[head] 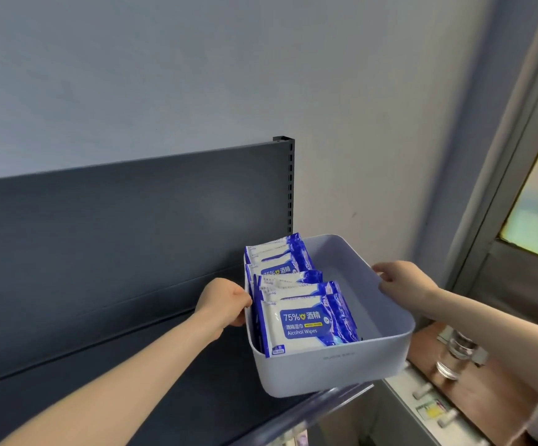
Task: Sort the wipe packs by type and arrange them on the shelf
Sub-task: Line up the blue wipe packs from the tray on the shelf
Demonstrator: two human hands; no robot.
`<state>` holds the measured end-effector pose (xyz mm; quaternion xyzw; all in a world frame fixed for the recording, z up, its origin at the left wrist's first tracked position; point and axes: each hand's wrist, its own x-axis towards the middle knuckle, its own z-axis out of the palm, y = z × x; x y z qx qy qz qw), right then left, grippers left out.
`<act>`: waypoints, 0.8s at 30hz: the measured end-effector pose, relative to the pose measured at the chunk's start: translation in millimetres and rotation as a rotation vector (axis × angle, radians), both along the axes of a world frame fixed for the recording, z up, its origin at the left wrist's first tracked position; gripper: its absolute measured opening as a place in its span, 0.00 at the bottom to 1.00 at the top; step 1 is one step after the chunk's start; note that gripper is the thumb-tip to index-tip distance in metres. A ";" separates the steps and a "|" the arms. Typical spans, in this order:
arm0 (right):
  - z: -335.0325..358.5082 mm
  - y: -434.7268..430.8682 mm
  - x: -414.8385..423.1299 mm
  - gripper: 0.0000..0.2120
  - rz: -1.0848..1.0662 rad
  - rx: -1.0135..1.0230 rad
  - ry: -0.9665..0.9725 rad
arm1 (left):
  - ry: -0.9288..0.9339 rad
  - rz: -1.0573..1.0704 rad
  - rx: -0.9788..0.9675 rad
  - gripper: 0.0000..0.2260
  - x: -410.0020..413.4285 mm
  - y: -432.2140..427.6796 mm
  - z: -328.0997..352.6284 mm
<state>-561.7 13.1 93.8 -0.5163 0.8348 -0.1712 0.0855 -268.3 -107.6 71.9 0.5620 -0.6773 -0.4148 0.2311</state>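
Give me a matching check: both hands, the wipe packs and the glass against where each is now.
1 left hand
2 right hand
3 blue-and-white alcohol wipe packs
4 clear drinking glass

A on the brown wooden counter
B left half of the pale lavender plastic bin
C grips the bin's left rim
D grips the bin's right rim

Pairs: 1-C, 2-D, 3-B, 4-A

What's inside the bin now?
Blue-and-white alcohol wipe packs stand in rows along the left side of the bin; none show on the right. Rear packs are mostly covered, so no exact count.
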 end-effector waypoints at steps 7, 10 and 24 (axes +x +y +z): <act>-23.6 -27.9 -10.9 0.17 0.003 0.005 -0.037 | -0.021 -0.008 0.011 0.06 -7.8 -26.0 -15.1; -31.8 -38.4 -17.7 0.18 0.023 0.004 -0.038 | -0.009 0.013 0.028 0.06 -12.4 -29.9 -19.2; -75.8 -70.0 -83.8 0.21 0.184 0.034 -0.070 | -0.040 0.201 0.070 0.07 -68.2 -5.1 -52.7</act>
